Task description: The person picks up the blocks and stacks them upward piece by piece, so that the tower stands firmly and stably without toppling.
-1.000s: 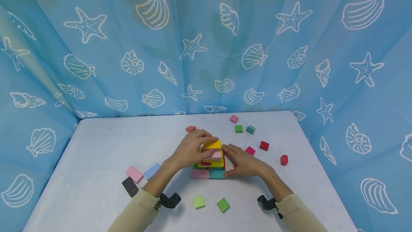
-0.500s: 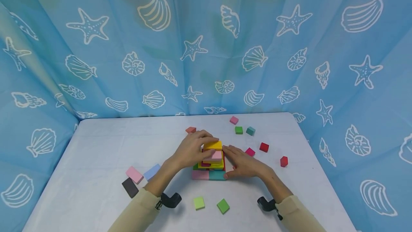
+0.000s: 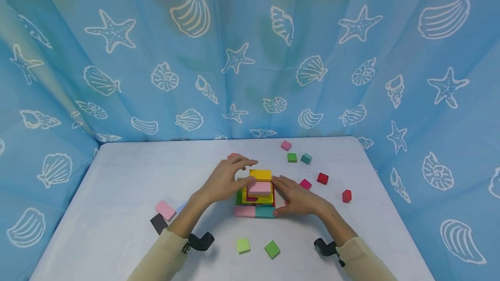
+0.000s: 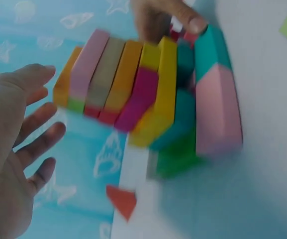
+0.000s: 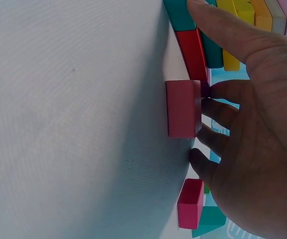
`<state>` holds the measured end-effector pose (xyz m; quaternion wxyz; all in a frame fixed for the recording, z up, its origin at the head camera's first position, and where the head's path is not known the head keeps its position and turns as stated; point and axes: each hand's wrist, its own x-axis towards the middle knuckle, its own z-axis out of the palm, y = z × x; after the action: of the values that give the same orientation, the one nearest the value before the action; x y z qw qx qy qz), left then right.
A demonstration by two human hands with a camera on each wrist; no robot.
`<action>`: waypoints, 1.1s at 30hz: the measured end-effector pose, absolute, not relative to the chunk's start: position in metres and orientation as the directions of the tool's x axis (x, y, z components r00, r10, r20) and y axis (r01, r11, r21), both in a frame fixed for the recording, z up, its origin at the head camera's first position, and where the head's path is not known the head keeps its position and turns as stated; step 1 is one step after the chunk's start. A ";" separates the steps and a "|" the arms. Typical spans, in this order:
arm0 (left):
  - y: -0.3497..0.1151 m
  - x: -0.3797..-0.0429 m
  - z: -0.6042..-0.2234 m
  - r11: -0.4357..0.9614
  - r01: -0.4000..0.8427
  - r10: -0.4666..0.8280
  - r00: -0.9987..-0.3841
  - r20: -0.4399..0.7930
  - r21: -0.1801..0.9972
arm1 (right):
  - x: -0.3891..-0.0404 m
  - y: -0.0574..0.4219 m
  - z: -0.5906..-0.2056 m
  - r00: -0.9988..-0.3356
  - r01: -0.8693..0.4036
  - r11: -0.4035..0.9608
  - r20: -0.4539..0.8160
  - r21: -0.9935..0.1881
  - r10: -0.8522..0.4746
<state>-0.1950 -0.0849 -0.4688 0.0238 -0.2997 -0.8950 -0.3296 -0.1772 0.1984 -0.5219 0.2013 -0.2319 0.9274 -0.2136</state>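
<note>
A stepped tower of coloured wooden blocks stands mid-table, with a yellow block (image 3: 260, 174) highest and a pink block (image 3: 259, 188) in front just below it. Its bottom front row shows a pink block (image 3: 244, 211) beside a teal block (image 3: 265, 212). My left hand (image 3: 223, 180) is at the tower's upper left, fingers spread and nothing held; the left wrist view shows a gap between this hand (image 4: 9, 134) and the top blocks. My right hand (image 3: 300, 197) lies along the tower's right side, its thumb at the teal corner block (image 5: 179, 15).
Near the right fingers lies a dark pink block (image 5: 183, 109). Small red (image 3: 322, 178), green (image 3: 291, 158) and teal (image 3: 306, 158) blocks lie behind right. Two green blocks (image 3: 272, 249) sit in front; pink (image 3: 166, 210) and black (image 3: 159, 223) ones lie left. A shell-print curtain (image 3: 242, 55) surrounds the table.
My left hand has come off the top yellow block, fingers lifting and opening while it shifts left. The tower still stands, and my right hand keeps its place beside it.
</note>
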 end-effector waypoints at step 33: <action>-0.186 -0.176 -0.497 0.728 0.342 0.384 -0.921 0.059 0.595 | -0.175 0.198 -0.522 -0.814 -0.324 0.785 -0.267 -0.528 -0.515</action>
<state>-0.1764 -0.1862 -0.4972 -0.0342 -0.1954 -0.9289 -0.3128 -0.1755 0.1984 -0.5219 0.2030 -0.2274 0.9227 -0.2361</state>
